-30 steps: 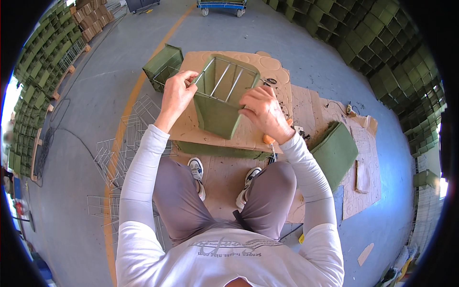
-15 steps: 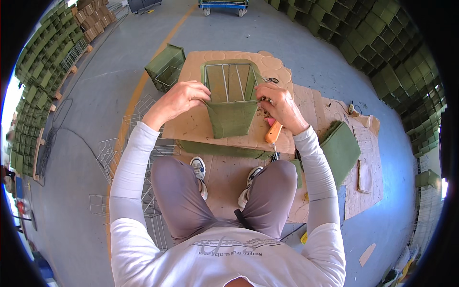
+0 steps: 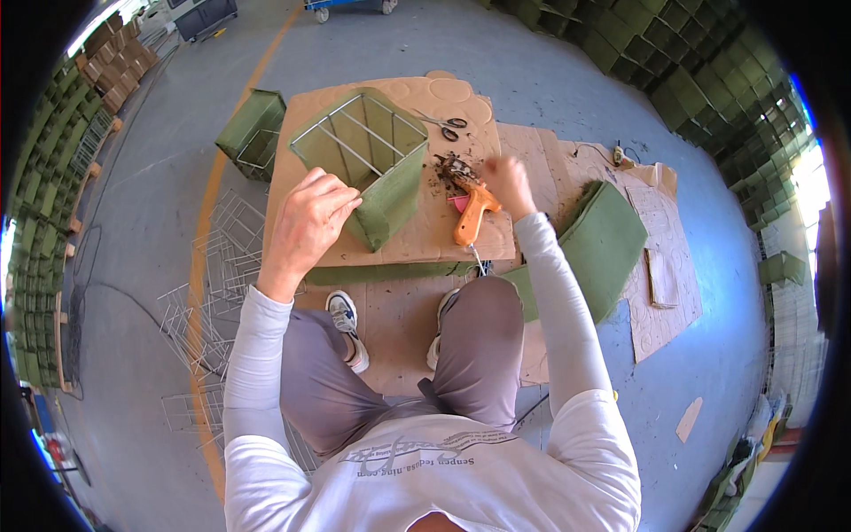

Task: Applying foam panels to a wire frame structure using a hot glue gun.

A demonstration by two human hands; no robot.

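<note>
A green fabric-covered basket with a wire frame [image 3: 390, 199] stands tilted on the cardboard-topped work surface, its wire-barred face turned up. My left hand [image 3: 315, 222] pinches it at the near left corner of the rim. Off to the right of the basket, my right hand [image 3: 509, 186] is held closed and slightly blurred; whether anything is between its fingers is hidden. Just left of that hand lies an orange glue gun [image 3: 477, 215], its nozzle end among dark scraps [image 3: 454, 168]. Black-handled scissors [image 3: 449, 129] rest beyond the scraps.
Another green basket [image 3: 253, 129] stands left of the work surface [image 3: 310, 257]. Bare wire frames [image 3: 199, 319] lie on the floor at left. Green fabric panels [image 3: 607, 253] are stacked on cardboard at right. Stacks of green baskets [image 3: 700, 97] line both sides.
My right hand has left the basket's right corner and moved right. The basket has turned and now sits farther left, still pinched by my left hand. The glue gun and scissors show more fully.
</note>
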